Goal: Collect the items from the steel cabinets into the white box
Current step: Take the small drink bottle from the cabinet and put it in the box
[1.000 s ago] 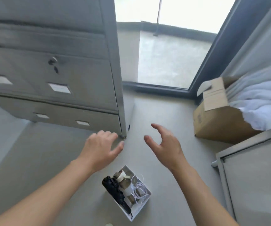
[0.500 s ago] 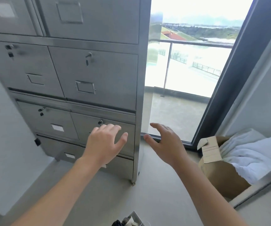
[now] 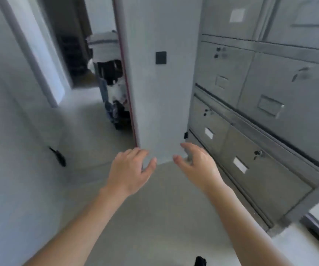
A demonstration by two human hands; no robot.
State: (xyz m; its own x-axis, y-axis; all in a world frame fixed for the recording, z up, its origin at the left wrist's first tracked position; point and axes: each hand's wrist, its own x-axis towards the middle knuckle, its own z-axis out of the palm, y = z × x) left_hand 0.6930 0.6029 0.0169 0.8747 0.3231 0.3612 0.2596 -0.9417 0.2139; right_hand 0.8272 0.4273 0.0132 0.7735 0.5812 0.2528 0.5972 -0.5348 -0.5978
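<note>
The left hand (image 3: 130,169) is hovering above the floor, left of the steel cabinet (image 3: 266,120), its fingers loosely spread and holding nothing. The right hand (image 3: 199,166) is hanging near the cabinet's lower left corner, fingers relaxed and empty. The cabinet's drawers are sitting closed.

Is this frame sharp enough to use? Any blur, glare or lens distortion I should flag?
Head view: motion blur throughout, the locks on the steel cabinet smeared or doubled, the far clutter unreadable. Head view: the wide-angle lens tilts and bows the cabinet's edges. Head view: soft, even light, no hard glare; the left hand and right hand, both empty, are only slightly soft.
</note>
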